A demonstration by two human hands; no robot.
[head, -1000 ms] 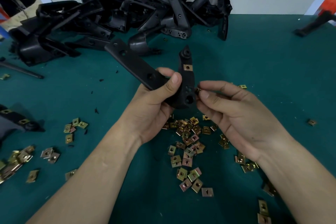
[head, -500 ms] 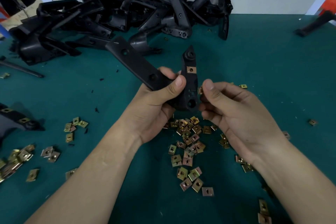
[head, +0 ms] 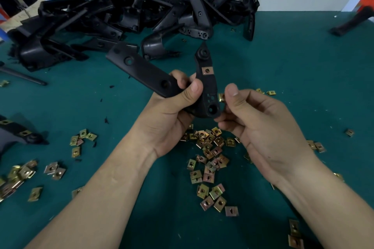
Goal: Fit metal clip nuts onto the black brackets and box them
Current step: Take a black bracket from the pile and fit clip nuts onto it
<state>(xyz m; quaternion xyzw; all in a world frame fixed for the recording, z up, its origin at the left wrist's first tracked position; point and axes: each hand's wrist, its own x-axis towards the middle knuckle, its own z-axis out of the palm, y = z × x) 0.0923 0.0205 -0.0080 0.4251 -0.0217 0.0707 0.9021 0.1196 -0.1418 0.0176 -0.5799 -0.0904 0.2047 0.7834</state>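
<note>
While the green table (head: 293, 62) carries a bracket pile (head: 141, 10) at its far edge, left hand (head: 168, 115) grips a V-shaped bracket (head: 145, 73) above loose clip nuts (head: 210, 147); right hand (head: 267, 127) pinches one clip nut (head: 221, 97) just beside the bracket's right edge.

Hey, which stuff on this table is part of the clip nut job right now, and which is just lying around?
Job: bracket in left hand, nut pinched by right hand, loose nuts, bracket pile.
Lying about: rod at left edge, black chips, dark part far right.
</note>
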